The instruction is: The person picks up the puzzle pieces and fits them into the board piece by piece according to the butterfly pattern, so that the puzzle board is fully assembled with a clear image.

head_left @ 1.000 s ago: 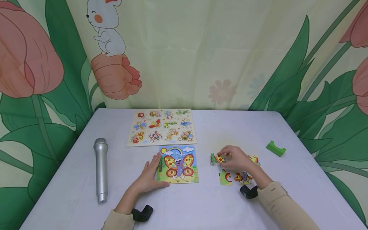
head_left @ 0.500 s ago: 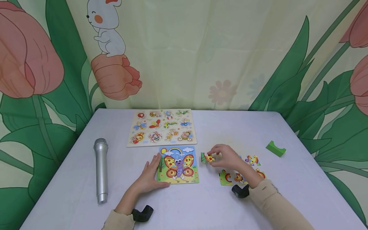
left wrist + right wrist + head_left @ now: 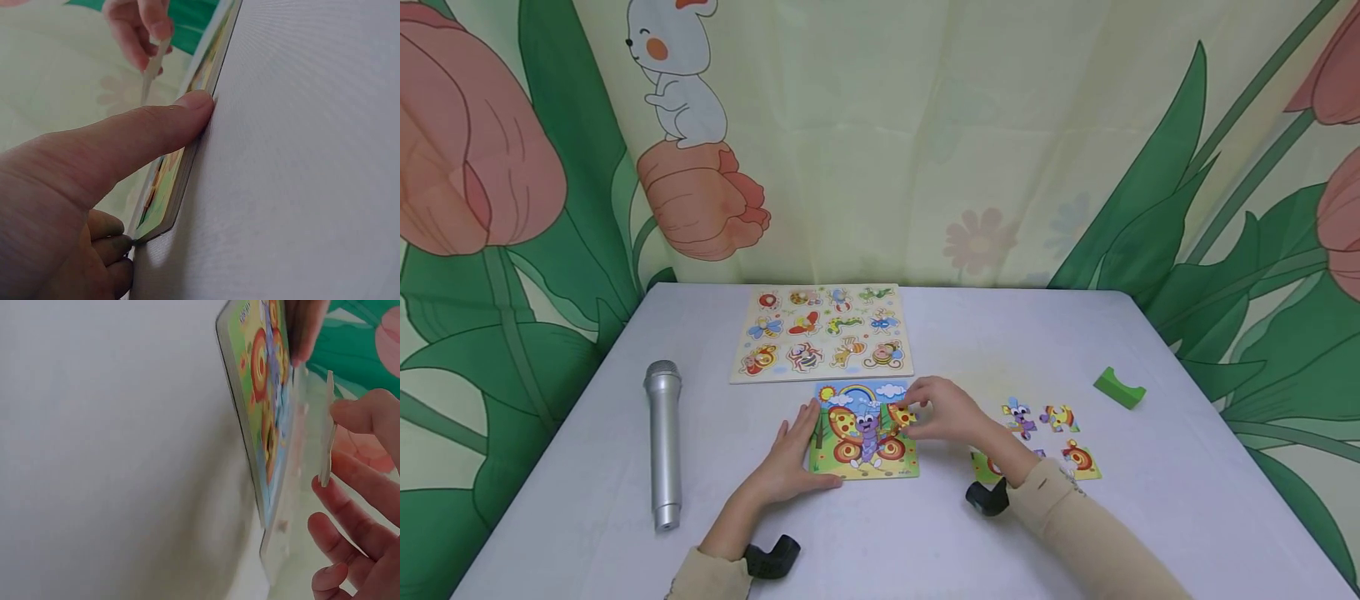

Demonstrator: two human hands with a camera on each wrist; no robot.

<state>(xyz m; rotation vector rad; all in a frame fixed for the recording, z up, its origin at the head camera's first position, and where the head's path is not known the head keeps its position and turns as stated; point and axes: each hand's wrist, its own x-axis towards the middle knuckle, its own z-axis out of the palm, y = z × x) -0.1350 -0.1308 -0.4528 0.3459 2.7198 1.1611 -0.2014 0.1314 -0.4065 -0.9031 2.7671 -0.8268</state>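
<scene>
A square butterfly board (image 3: 867,471) lies flat near the middle of the table. My left hand (image 3: 786,462) rests along its left side, fingers straight and thumb at the near edge; in the left wrist view the thumb (image 3: 156,128) lies against the board's edge (image 3: 178,187). Over the board's right side, my right hand (image 3: 951,411) pinches a puzzle piece (image 3: 900,416). The right wrist view has this thin piece (image 3: 327,431) edge-on between thumb and fingers, raised off the board (image 3: 250,419).
Several loose puzzle pieces (image 3: 1081,458) lie to the right, partly behind the right forearm. An insect-picture board (image 3: 820,377) touches or nearly touches the butterfly board's far edge. A silver microphone (image 3: 664,450) lies at left, a green block (image 3: 1120,388) at far right.
My right hand has moved left with the pinched piece, from beside the loose pieces to above the butterfly board's right side. The left hand has stayed in place.
</scene>
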